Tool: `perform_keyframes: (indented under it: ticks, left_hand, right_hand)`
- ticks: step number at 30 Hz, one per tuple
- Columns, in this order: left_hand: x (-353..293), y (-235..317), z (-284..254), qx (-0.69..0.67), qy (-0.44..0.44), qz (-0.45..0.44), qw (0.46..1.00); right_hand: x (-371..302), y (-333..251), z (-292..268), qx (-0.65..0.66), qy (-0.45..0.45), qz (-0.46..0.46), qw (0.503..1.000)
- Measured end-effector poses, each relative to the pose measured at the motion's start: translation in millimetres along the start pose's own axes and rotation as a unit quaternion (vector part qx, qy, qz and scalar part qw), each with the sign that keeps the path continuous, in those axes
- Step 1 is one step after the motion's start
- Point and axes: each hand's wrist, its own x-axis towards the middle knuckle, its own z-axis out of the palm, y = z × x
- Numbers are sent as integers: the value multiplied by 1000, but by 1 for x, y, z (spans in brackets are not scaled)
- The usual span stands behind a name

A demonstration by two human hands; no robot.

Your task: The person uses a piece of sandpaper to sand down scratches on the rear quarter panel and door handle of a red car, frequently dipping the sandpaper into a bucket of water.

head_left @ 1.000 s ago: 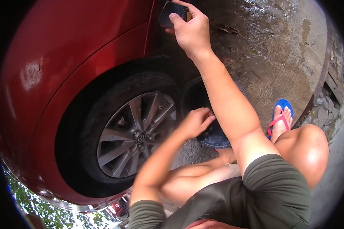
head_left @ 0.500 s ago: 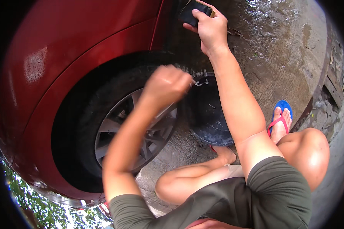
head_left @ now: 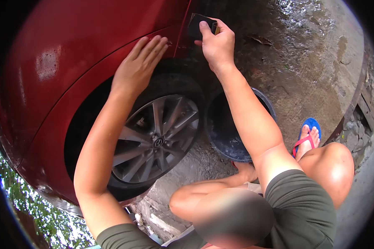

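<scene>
My left hand [head_left: 142, 62] lies flat with its fingers stretched, on the red car's fender [head_left: 112, 58] just above the wheel arch. Further along, past the panel seam, my right hand [head_left: 218, 45] grips a dark flat block [head_left: 201, 27] with a tan edge, thumb on top. The block looks wrapped in a black sheet like sandpaper. It is close to the car's side, but I cannot tell if it touches. Below my hands is the wheel, with a grey multi-spoke rim [head_left: 153, 143] and black tyre.
A black bucket [head_left: 224, 128] stands on the ground beside the wheel, partly behind my right forearm. Wet concrete [head_left: 295, 79] stretches to the right, with rubble [head_left: 357, 133] along its edge. My foot in a blue flip-flop [head_left: 309, 135] rests right of the bucket.
My left hand has gone from a closed shape near the bucket up and left to the fender, its fingers now extended. My right hand has shifted slightly left and down, still holding the block.
</scene>
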Motion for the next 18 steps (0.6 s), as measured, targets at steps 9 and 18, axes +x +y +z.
perform_keyframes:
  ticks: [9,18]
  left_hand:
    - [-127,-38,-35,-108,-35,-185,976]
    - [-194,25,-28,-78,54,-420,902]
  right_hand:
    - [-30,21,60,-98,-33,-132,986]
    - [-36,39,88,-106,25,-219,970]
